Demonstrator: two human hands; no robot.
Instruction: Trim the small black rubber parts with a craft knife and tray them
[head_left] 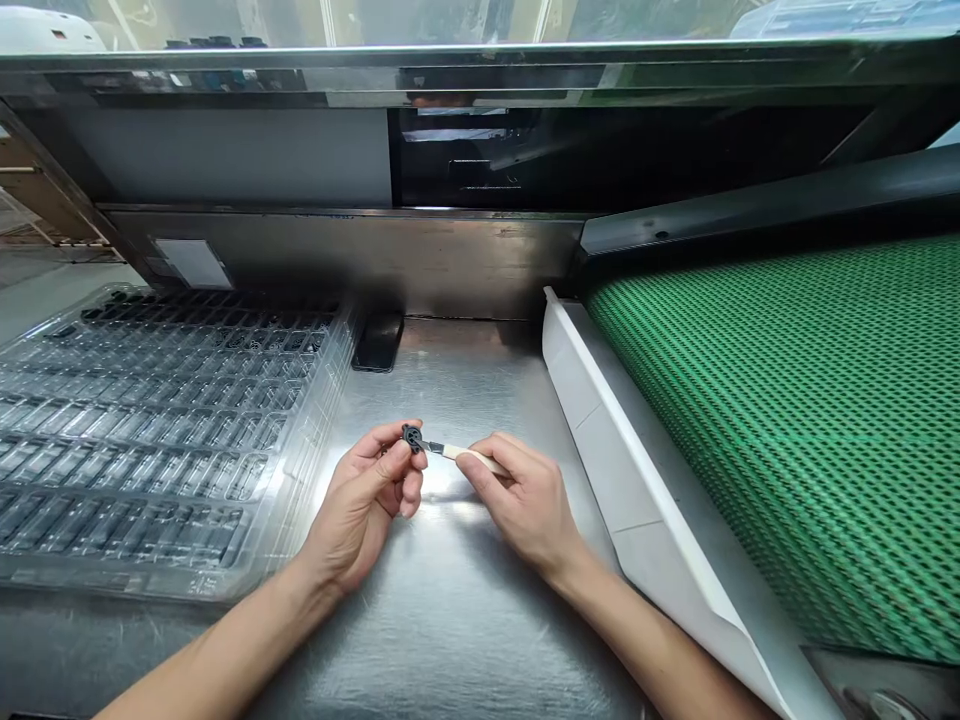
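My left hand point(367, 500) pinches a small round black part point(410, 436) between thumb and fingers, just above the steel table. My right hand point(525, 500) grips a thin knife-like tool with a pale handle point(469, 455). Its short metal tip point(435, 446) touches the black part's right side. Both hands are close together over the middle of the table.
A clear plastic tray point(330, 395) with rows of dark parts fills the left. A green mesh conveyor belt point(810, 420) runs on the right behind a white slanted guard point(622, 450). A black phone-like object point(377, 345) lies at the back, under a dark machine housing point(337, 255).
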